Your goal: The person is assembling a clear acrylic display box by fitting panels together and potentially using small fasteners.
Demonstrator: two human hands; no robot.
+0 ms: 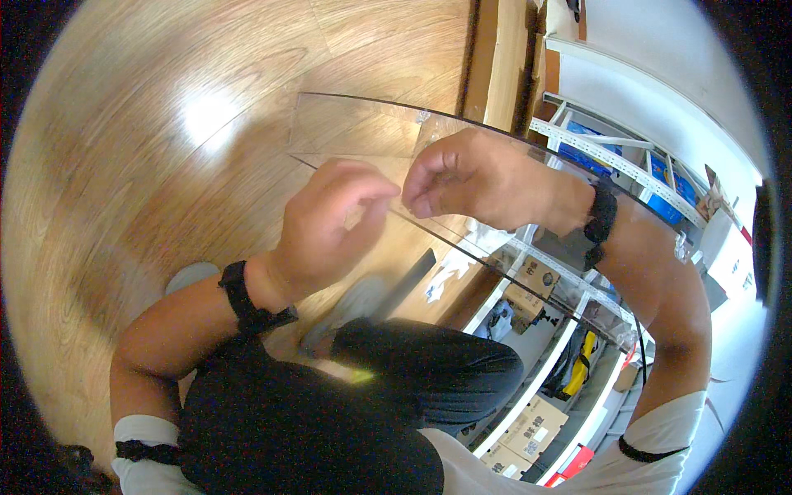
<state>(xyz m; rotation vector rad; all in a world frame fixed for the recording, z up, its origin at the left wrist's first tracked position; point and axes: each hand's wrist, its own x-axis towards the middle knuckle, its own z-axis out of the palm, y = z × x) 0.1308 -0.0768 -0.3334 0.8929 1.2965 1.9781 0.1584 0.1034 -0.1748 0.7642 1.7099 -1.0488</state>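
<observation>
Both hands meet over a clear, flat panel [371, 132] with dark edges, through which the floor and shelving show. My left hand [330, 219] is by its near edge, fingers curled and thumb and forefinger pressed together toward the right. Facing it, my right hand [470, 181] has its fingers bent inward in a pinch above the panel. The fingertips of the two hands nearly touch. Anything held between them is too small or too hidden to make out. Each wrist wears a black band.
White metal shelving [582, 285] on the right holds cardboard boxes [532, 429], a yellow item [582, 363] and blue packages [660, 177]. Tall brown boards [495, 66] stand at the back. A crumpled white sheet [450, 272] and a dark strip [408, 285] lie beyond my knee, near my shoe [342, 313].
</observation>
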